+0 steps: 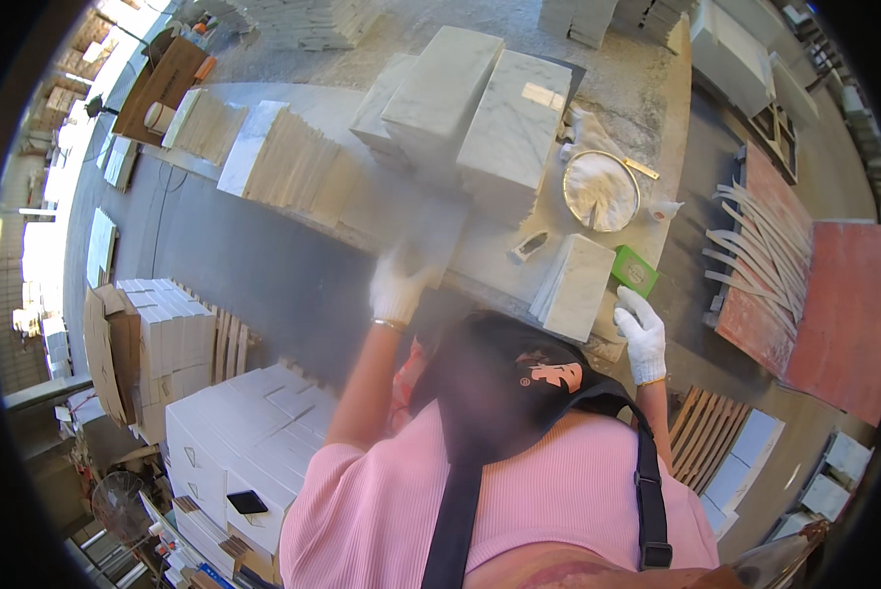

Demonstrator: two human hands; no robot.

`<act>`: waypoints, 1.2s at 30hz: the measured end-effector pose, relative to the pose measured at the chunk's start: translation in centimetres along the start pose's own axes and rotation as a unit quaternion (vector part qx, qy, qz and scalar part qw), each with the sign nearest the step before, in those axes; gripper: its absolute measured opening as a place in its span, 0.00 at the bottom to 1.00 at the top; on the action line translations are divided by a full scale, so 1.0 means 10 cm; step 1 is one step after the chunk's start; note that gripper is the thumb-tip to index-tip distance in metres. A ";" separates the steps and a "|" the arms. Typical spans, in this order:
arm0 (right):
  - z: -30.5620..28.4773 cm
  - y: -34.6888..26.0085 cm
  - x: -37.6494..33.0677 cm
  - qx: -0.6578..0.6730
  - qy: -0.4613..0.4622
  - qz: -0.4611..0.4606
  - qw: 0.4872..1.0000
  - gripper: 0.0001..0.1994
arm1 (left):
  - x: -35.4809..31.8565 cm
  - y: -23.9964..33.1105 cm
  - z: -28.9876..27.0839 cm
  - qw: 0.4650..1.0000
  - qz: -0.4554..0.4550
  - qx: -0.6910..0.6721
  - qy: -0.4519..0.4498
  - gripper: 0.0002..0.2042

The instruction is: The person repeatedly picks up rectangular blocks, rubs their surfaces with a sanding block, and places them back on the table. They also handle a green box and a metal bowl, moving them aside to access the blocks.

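Note:
My left hand (398, 287), in a white knit glove, is at the near edge of the worktable, left of a small stack of pale stone tiles (583, 290). A hazy smear over the picture blurs its fingers, so anything in them is hidden. On the right, my right hand (642, 339), gloved too, has its fingers loosely extended beside the stack's right side. Its fingertips come close to a bright green block (636, 270); contact is unclear. A scraper-like tool (529, 246) lies left of the tiles. Behind them stands a round tub of white powder or paste (600, 191).
Large stacks of marble tiles (442, 83) stand across the worktable (656, 147), with a tile row (283, 157) on its left. White boxes (244, 432) are piled at lower left, a dark phone (247, 503) on them. Pale strips (754, 255) lie over a reddish board at right.

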State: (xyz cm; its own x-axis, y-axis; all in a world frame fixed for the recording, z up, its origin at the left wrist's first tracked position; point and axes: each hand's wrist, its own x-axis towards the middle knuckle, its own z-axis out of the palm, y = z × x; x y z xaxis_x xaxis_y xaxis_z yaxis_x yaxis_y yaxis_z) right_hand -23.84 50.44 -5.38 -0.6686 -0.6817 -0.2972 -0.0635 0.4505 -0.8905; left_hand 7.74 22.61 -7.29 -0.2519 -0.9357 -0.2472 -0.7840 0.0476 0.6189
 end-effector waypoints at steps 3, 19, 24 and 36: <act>-0.01 0.01 -0.01 0.022 0.008 -0.006 1.000 0.21 | 0.02 0.07 -0.03 0.998 -0.001 0.061 -0.025 0.36; 0.25 -0.64 0.02 0.078 0.014 -0.046 0.996 0.24 | 0.31 0.33 0.77 0.916 -0.050 -0.353 -0.187 0.24; 0.35 -0.73 0.07 0.083 -0.007 -0.049 0.995 0.25 | 0.78 0.37 1.32 0.964 0.165 0.104 -0.181 0.28; 0.26 -0.80 0.30 0.088 -0.038 -0.007 0.995 0.24 | 0.48 1.13 0.92 0.992 -0.053 -0.091 -0.067 0.32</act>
State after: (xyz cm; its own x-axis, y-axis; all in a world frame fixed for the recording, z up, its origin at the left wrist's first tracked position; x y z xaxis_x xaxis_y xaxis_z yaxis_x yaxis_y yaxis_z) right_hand -23.38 43.31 -0.06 -0.6104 -0.7317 -0.3034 0.0622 0.3376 -0.9392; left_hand -7.56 21.90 -8.32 -0.2565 -0.8765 -0.4074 -0.6971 -0.1242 0.7061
